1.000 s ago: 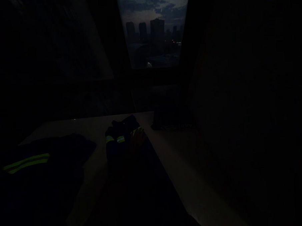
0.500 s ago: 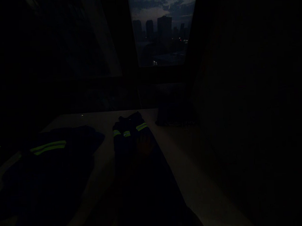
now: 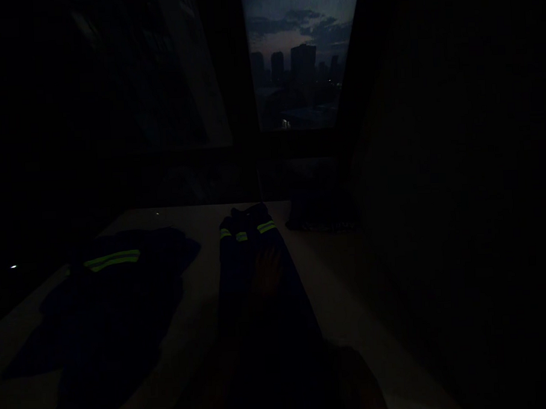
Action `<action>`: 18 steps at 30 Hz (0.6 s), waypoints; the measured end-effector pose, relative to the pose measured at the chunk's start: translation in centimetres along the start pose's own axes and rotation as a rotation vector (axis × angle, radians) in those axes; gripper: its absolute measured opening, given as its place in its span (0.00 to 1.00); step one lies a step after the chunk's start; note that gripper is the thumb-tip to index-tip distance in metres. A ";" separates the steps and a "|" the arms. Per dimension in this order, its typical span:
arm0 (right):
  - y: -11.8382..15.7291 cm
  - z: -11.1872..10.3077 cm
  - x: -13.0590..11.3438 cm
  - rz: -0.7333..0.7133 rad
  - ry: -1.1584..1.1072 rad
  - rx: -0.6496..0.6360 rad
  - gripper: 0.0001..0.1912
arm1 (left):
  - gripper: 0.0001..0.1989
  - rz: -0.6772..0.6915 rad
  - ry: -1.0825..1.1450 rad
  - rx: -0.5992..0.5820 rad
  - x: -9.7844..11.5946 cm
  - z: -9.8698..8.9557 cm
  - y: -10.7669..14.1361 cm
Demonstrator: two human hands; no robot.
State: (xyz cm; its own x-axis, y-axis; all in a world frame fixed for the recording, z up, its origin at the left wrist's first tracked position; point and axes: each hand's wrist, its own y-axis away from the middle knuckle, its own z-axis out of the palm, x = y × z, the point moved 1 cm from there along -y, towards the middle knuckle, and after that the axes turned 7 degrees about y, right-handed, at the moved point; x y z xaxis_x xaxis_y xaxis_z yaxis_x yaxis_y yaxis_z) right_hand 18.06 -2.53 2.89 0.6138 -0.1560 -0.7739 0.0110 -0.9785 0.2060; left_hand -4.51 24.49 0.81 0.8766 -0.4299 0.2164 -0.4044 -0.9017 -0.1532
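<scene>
The view is very dark. A long, folded dark blue garment (image 3: pixel 264 313) with yellow-green reflective bands lies on a pale surface, its collar end away from me. My left hand (image 3: pixel 267 270) rests flat on its upper part, fingers spread, holding nothing. At the lower right, my right arm (image 3: pixel 359 372) shows faintly beside the garment's near right edge; its hand is lost in the darkness, and so is anything it may touch.
Another dark blue garment (image 3: pixel 119 307) with a reflective band lies loosely spread at the left of the pale tabletop (image 3: pixel 191 304). A dark bundle (image 3: pixel 323 214) sits at the back right. Beyond stands a window (image 3: pixel 303 64) with dim buildings outside.
My left hand now shows its fingers more clearly spread on the garment. My right arm shows farther up at the lower right. The whole view has shifted slightly.
</scene>
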 end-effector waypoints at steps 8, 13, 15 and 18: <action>-2.9 7.3 -2.7 -0.389 0.182 -0.155 0.20 | 0.24 -0.298 -0.039 0.106 -2.4 2.4 20.2; -0.9 7.3 -1.1 -0.551 0.277 -0.271 0.17 | 0.25 -0.280 -0.042 0.044 -2.9 3.7 23.9; -1.3 6.2 -0.7 -0.589 0.307 -0.287 0.17 | 0.25 -0.267 -0.028 0.003 -3.1 3.8 23.1; -3.0 5.1 -0.8 -0.622 0.378 -0.218 0.25 | 0.24 -0.242 -0.015 -0.004 -2.8 3.2 21.7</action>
State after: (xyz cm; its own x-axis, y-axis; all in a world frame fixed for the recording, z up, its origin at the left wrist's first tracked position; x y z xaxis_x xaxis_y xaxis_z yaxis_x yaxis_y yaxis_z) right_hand 13.49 -0.13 -0.17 0.6719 0.5110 -0.5361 0.5753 -0.8160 -0.0567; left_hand -14.93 6.28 -6.21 0.9517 -0.2008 0.2323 -0.1833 -0.9785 -0.0948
